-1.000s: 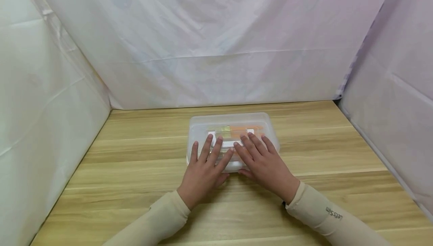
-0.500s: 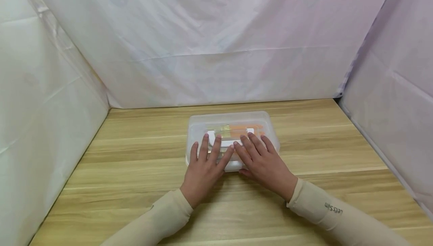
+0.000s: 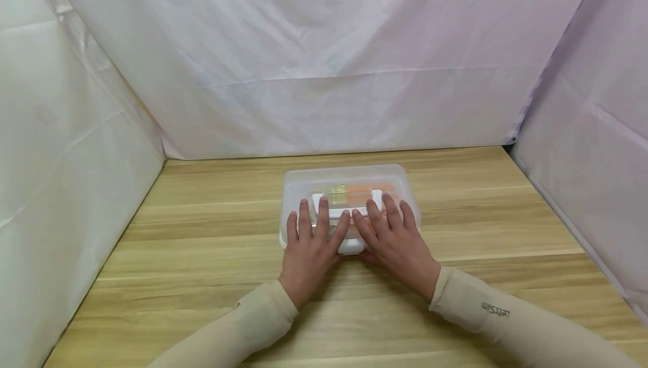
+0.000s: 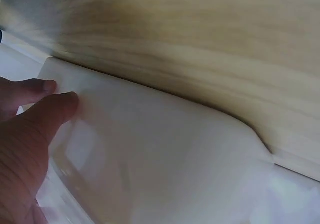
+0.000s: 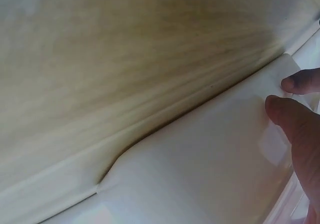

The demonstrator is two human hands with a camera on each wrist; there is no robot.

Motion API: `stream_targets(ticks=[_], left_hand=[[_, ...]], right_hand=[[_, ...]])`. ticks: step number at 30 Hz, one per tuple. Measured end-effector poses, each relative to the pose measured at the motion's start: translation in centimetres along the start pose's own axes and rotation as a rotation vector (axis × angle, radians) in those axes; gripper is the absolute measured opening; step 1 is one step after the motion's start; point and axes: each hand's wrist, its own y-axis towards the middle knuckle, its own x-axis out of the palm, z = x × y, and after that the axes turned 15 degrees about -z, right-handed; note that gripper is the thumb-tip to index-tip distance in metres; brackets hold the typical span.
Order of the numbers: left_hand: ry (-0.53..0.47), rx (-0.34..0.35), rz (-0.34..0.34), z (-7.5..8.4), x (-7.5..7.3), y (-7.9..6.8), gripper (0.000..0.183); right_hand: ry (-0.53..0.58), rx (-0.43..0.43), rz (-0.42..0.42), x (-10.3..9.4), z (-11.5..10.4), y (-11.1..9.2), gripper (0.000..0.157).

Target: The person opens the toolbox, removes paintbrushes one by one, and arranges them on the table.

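Observation:
A clear plastic box (image 3: 344, 175) lies on the table, with a white carrying handle (image 3: 349, 212) on its lid and a white latch (image 3: 350, 246) at its front. Through the lid show orange and yellow-green long items (image 3: 361, 189), their kind unclear. My left hand (image 3: 307, 255) rests on the left part of the lid, fingers spread and straight. On the right part my right hand (image 3: 399, 250) lies the same way. Both wrist views show the thumbs against the pale front wall (image 4: 165, 139), close to each other at its middle.
The wood-grained table (image 3: 202, 278) reaches around the box on all sides. White cloth hangs behind it as a back curtain (image 3: 324, 103), with more cloth at the left (image 3: 66, 160) and right (image 3: 597, 131).
The left hand has turned slightly and shifted a little to the right, uncovering more of the latch. The right fingers have slid slightly farther up the lid. The box has hardly moved.

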Motion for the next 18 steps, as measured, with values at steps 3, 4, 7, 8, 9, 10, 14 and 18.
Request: stream_targets(ticks=[3,4,7,8,9,10,14,18], left_hand=[[0.022,-0.025,-0.003,0.25,0.01,0.1,0.089],[0.027,-0.031,-0.002,0.32,0.03,0.11,0.089],[0.04,-0.036,0.005,0.45,0.11,0.12,0.088],[0.039,-0.036,0.011,0.47,0.14,0.12,0.087],[0.037,-0.034,0.014,0.49,0.17,0.12,0.086],[0.034,-0.032,0.016,0.5,0.18,0.11,0.085],[0.001,-0.019,0.013,0.45,0.09,0.08,0.084],[-0.029,-0.006,0.006,0.35,-0.08,0.13,0.085]], right_hand=[[0.001,0.01,0.019,0.07,-0.09,0.12,0.088],[0.001,0.012,0.024,0.09,-0.12,0.16,0.088],[0.001,0.019,0.027,0.08,-0.21,0.3,0.087],[0.0,0.02,0.027,0.06,-0.24,0.34,0.087],[-0.002,0.022,0.028,0.06,-0.28,0.37,0.086],[-0.001,0.024,0.031,0.04,-0.31,0.4,0.086],[-0.002,0.031,0.037,-0.09,-0.49,0.48,0.083],[-0.011,0.036,0.058,-0.15,-0.6,0.49,0.083]])
